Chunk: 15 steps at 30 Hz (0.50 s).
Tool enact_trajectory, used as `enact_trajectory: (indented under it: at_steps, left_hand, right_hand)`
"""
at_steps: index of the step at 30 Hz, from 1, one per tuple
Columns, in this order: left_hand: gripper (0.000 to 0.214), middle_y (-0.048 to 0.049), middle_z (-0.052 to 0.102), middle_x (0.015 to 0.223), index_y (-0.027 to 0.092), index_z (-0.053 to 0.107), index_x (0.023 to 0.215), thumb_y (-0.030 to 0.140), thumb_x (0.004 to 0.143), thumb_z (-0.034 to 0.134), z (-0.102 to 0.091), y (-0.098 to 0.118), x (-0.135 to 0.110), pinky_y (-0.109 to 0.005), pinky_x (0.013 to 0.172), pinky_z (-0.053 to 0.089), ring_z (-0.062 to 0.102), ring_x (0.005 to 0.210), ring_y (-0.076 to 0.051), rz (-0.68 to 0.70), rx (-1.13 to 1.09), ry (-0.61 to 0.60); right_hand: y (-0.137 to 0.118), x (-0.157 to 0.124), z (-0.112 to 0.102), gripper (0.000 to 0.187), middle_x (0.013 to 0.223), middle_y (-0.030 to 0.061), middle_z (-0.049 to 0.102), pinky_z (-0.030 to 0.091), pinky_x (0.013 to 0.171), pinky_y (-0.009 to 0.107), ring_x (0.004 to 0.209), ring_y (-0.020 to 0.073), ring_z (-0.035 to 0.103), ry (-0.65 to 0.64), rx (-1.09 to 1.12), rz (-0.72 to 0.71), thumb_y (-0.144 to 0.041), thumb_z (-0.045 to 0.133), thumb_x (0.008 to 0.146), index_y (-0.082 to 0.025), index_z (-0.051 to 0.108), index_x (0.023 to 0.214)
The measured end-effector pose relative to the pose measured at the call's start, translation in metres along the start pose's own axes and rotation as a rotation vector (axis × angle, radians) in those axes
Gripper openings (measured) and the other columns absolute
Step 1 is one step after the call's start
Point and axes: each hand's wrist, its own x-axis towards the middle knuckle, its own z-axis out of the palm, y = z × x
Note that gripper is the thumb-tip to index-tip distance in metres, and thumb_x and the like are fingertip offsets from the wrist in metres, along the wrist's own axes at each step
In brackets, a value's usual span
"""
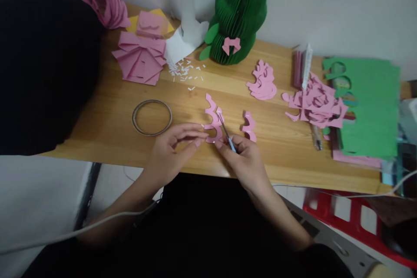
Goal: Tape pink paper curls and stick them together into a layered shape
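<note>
Black clothes (195, 226) closest. Right fingers (228, 155) grip blue tool (231, 144); left fingers (185, 128) by pink cutout (215, 118), can't tell grip. Keep cutout flat tbh.

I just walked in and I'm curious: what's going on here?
A person's right hand holds a slim tool with a light-blue handle, its dark tip at scalloped pink paper cutouts on the wooden table. The left hand is beside them, a tiny white bit at its fingertips. Small white strips lie scattered farther back.
</note>
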Motion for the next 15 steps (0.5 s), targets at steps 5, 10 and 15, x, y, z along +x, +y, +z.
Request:
enact_trajectory:
  at_steps: [5,10,15]
  left_hand:
    - [0.020,-0.0091,0.075,0.102,0.017,0.067,0.097,0.007,0.085,0.055,-0.008,-0.021,-0.009,-0.040,0.089,0.055,0.070,0.097,-0.022,0.498,0.524,0.041]
    - [0.022,-0.0109,0.076,0.102,0.014,0.065,0.096,0.003,0.080,0.055,-0.007,-0.032,-0.011,-0.042,0.086,0.054,0.070,0.102,-0.027,0.755,0.685,-0.078]
    - [0.023,-0.0110,0.076,0.102,0.013,0.067,0.098,0.005,0.081,0.054,-0.005,-0.032,-0.011,-0.041,0.085,0.055,0.070,0.102,-0.027,0.802,0.756,-0.075]
  right_hand:
    - [0.006,0.003,0.006,0.025,0.059,-0.0026,0.052,0.031,0.051,0.025,0.053,0.0104,0.038,0.053,-0.150,0.036,-0.039,0.062,0.081,-0.015,0.068,0.076]
    - [0.010,0.008,0.012,0.023,0.065,0.0020,0.062,0.041,0.059,0.028,0.063,0.0155,0.053,0.073,-0.237,-0.004,-0.036,0.060,0.082,-0.015,0.067,0.076]
    - [0.011,0.010,0.015,0.024,0.067,0.0046,0.066,0.044,0.062,0.030,0.062,0.0159,0.055,0.079,-0.315,0.010,-0.034,0.059,0.083,-0.013,0.069,0.077]
